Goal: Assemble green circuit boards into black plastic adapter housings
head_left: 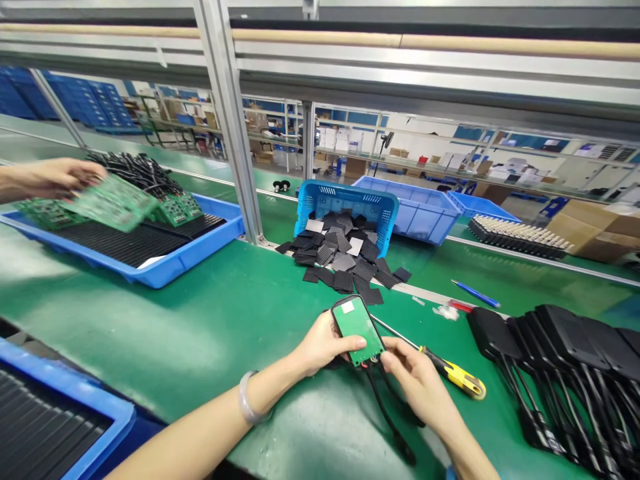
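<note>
My left hand (325, 347) grips a black adapter case half with a green circuit board (356, 328) lying in it, thumb pressed on the board. My right hand (417, 381) pinches the board's lower end, where red and black wires and a black cable (385, 413) come out toward me. Just right of my hands, a yellow-and-black screwdriver (457, 377) lies on the green mat.
A tipped blue basket (345, 207) spills black heat-sink pads (345, 260) onto the mat. Black adapters with cables (565, 360) pile at the right. At far left another person's hand (47, 177) holds a green board over a blue tray (145, 257). Another blue tray (60, 413) sits near left.
</note>
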`<state>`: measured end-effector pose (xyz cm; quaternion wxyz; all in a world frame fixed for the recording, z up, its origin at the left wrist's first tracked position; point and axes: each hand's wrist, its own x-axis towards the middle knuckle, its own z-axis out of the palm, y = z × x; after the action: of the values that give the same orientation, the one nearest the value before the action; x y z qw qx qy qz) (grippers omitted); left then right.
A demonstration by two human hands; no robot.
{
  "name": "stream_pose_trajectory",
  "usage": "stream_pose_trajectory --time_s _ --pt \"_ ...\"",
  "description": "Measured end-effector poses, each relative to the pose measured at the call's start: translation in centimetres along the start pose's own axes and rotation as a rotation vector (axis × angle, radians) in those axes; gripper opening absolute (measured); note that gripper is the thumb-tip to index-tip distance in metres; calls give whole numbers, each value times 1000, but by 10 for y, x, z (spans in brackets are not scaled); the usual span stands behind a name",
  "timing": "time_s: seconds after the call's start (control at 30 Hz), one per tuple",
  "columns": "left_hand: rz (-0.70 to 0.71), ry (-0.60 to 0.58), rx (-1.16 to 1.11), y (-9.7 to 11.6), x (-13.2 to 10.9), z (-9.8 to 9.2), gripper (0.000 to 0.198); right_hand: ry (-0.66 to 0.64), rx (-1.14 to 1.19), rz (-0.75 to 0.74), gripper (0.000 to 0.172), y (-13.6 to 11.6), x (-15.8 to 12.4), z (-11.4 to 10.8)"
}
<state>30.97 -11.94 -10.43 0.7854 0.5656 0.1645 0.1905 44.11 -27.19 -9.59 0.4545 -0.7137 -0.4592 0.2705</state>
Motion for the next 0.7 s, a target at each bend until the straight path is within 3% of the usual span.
stream_pose_trajectory --time_s 0.13,0.2,0.27,0.37,0.5,0.6,0.7 --pt "5 40 213 -6 2 6 88 189 -853 53 21 26 9 -30" --pt "22 2 454 -8 1 12 84 197 -1005 113 9 38 10 -38" --pt "114 -35 704 -10 0 17 80 195 -990 119 6 45 10 -44" --pt "226 -70 1010 -14 1 20 80 309 -975 111 12 39 7 -57" --pt "380 -136 1286 -22 4 16 65 543 -724 -29 35 -1 -10 -71" --pt "455 -200 1347 -28 7 11 59 616 -402 -161 32 -38 -32 -63" --pt "459 -226 1350 -32 7 9 56 707 -260 -296 20 -52 -48 -39"
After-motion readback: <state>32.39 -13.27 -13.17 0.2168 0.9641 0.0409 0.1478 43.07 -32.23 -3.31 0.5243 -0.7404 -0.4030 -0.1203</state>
